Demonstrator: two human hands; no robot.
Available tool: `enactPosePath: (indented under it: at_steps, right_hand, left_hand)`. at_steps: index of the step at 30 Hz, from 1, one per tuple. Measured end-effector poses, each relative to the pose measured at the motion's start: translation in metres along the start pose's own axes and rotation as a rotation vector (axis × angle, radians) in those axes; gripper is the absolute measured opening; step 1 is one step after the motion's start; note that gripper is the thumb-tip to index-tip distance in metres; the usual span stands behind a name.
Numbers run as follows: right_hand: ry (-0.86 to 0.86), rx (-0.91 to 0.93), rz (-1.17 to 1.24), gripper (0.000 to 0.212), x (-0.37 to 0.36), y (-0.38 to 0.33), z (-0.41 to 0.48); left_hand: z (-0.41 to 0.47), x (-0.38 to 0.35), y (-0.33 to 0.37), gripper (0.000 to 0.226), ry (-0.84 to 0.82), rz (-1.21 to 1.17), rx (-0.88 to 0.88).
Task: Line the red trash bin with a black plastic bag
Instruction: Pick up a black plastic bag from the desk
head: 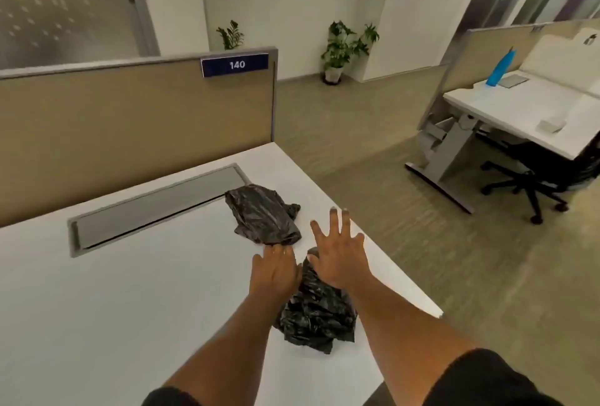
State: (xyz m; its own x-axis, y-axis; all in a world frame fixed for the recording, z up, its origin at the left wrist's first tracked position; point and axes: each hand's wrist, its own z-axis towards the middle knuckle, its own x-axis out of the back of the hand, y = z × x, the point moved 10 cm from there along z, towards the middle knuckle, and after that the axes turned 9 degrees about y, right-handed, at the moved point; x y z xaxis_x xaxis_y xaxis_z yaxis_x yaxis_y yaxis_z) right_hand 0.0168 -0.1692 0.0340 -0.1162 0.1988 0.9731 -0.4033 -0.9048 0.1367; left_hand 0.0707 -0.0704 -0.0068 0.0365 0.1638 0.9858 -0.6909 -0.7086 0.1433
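Two crumpled black plastic bags lie on the white desk [130, 292]. The far black bag [261, 212] sits by the grey cable tray. The near black bag [316, 314] lies between my forearms, partly hidden under them. My left hand [276, 267] reaches forward, its fingertips touching the near edge of the far bag; I cannot tell whether they grip it. My right hand [339, 258] hovers over the top of the near bag with fingers spread and nothing in it. No red trash bin is in view.
A grey cable tray lid [156, 207] is set into the desk below a tan partition [136, 120] marked 140. The desk's right edge drops to carpet floor. Across the aisle stand another white desk [519, 107] with a blue bottle [500, 68], and a black office chair [532, 178].
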Motion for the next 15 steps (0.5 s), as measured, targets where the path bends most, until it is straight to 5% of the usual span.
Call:
enactPosePath:
  at_steps: [8,15]
  right_hand:
    - [-0.29,-0.128,0.134,0.055,-0.095,0.024,-0.025]
    - [-0.285,-0.526,0.429,0.055,-0.104,0.045,-0.043]
  left_hand:
    - [-0.001,-0.098,0.008,0.059,-0.432,-0.46,0.381]
    - [0.01,-0.1,0.02,0.027,-0.447,-0.642,0.371]
